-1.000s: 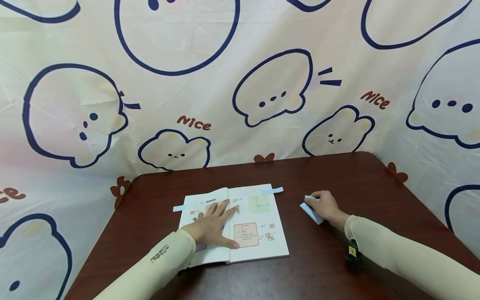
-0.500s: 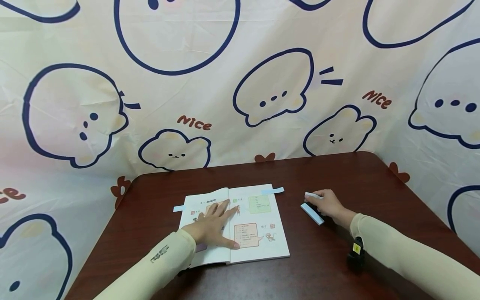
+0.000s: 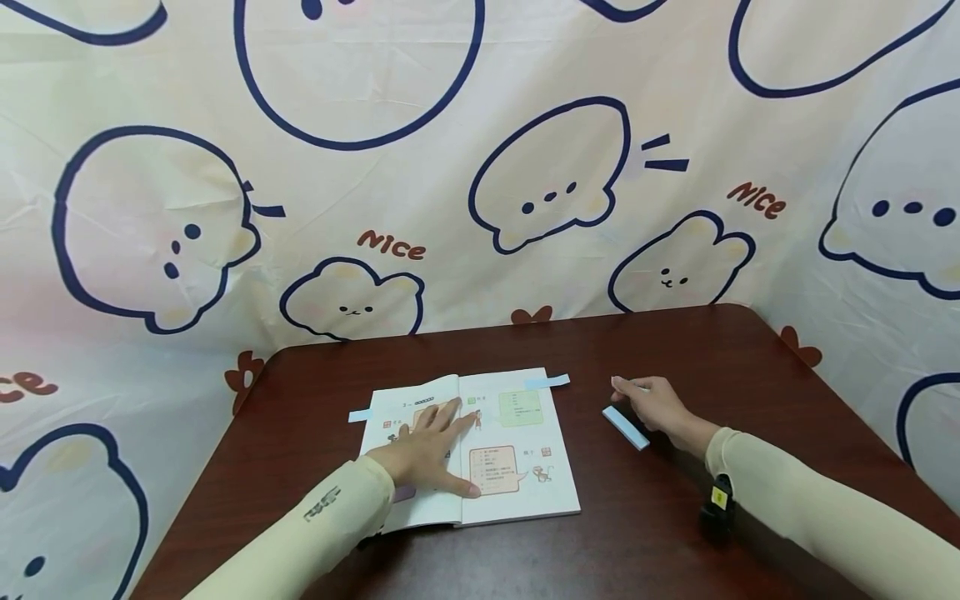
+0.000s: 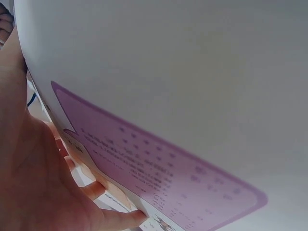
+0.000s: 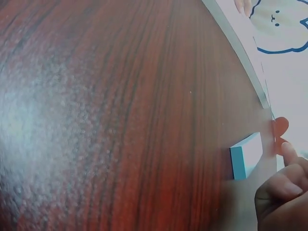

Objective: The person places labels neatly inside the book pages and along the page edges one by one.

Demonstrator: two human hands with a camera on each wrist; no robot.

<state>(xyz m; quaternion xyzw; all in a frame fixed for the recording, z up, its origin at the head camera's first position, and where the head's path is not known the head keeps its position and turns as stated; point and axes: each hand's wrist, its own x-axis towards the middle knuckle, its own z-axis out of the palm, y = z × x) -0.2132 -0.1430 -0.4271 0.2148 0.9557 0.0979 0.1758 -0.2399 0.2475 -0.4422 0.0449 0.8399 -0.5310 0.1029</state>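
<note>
An open book (image 3: 517, 450) lies on the table, its printed pages facing up. My left hand (image 3: 427, 454) rests spread across its inner pages, holding them down; the left wrist view shows the left hand (image 4: 43, 168) beside a page with a purple text box (image 4: 144, 159). Right of the book sits a narrow light-blue pad of sticky notes (image 3: 626, 427). Just above the pad, my right hand (image 3: 660, 408) has thumb and forefinger pinched together on a thin sticky note, which is mostly hidden now. In the right wrist view, the right hand (image 5: 284, 192) is beside the pad.
One light-blue sticky note (image 3: 360, 416) sticks out from the book's left edge, another sticky note (image 3: 547, 382) from its upper right. The dark brown table (image 3: 675, 350) is backed by a patterned cloth (image 3: 525, 283) on several sides.
My right hand has lifted a light-blue sticky note off the pad and risen slightly, leaving the pad on the table. The left hand stays on the book.
</note>
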